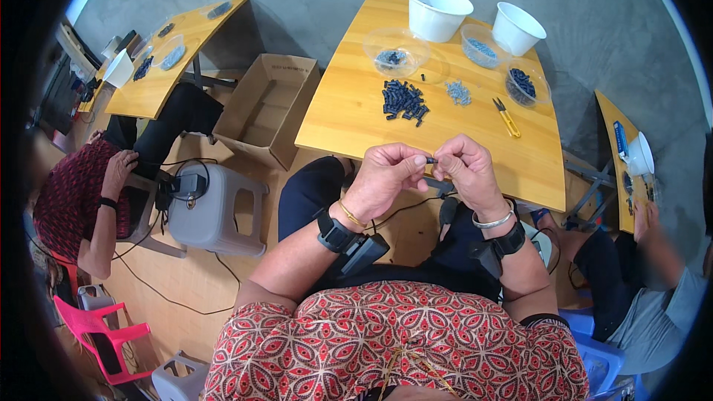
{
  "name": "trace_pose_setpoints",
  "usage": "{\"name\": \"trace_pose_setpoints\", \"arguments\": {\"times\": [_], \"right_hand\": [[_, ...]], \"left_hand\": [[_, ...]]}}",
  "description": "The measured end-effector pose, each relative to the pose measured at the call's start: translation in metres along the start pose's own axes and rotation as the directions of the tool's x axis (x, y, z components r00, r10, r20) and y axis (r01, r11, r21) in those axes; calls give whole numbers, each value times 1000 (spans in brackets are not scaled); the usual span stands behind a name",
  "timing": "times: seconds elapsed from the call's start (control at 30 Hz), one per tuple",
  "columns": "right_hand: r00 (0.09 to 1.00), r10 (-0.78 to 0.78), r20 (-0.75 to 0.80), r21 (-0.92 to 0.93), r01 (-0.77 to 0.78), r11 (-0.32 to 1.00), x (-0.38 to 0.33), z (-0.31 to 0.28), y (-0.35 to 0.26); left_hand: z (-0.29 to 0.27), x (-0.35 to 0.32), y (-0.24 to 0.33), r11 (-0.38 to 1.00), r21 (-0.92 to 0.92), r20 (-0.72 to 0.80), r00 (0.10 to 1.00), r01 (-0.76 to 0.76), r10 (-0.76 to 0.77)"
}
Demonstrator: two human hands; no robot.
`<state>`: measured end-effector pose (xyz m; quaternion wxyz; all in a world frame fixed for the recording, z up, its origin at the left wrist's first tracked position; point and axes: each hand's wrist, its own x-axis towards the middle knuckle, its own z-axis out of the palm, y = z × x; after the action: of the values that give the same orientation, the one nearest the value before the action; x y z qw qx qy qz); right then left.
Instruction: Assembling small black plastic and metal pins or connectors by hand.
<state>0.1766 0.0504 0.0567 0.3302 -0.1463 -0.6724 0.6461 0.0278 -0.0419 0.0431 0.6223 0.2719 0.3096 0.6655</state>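
Note:
My left hand point(391, 174) and my right hand point(466, 171) meet in front of the table's near edge, fingertips pinched close together. Between them is a small dark cylindrical piece point(430, 160), gripped from the left by thumb and forefinger. My right fingers press at its other end; whether they hold a second small part is hidden. Beyond my hands, a pile of small dark blue-black cylindrical pieces point(403, 100) lies on the wooden table point(334, 104). To its right is a smaller heap of light grey-blue pieces point(458, 93). Yellow-handled thread snips point(507, 118) lie farther right.
Clear plastic bowls, one with mixed pieces point(391, 59), one with grey pieces point(483, 47), one with dark pieces point(521, 86), stand behind. Two white tubs point(438, 13) are at the back. A cardboard box point(266, 108) and grey stool point(215, 208) are left. People sit on both sides.

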Motion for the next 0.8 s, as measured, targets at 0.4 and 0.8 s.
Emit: {"name": "trace_pose_setpoints", "arguments": {"times": [0.4,0.8], "right_hand": [[964,-260,47,-342,260,903,-2,6,-3],[942,-333,41,-449,315,836,-3,7,9]], "left_hand": [[-3,1,4,997,-61,18,999,48,-47],[-10,4,2,983,-76,23,986,165,-163]]}}
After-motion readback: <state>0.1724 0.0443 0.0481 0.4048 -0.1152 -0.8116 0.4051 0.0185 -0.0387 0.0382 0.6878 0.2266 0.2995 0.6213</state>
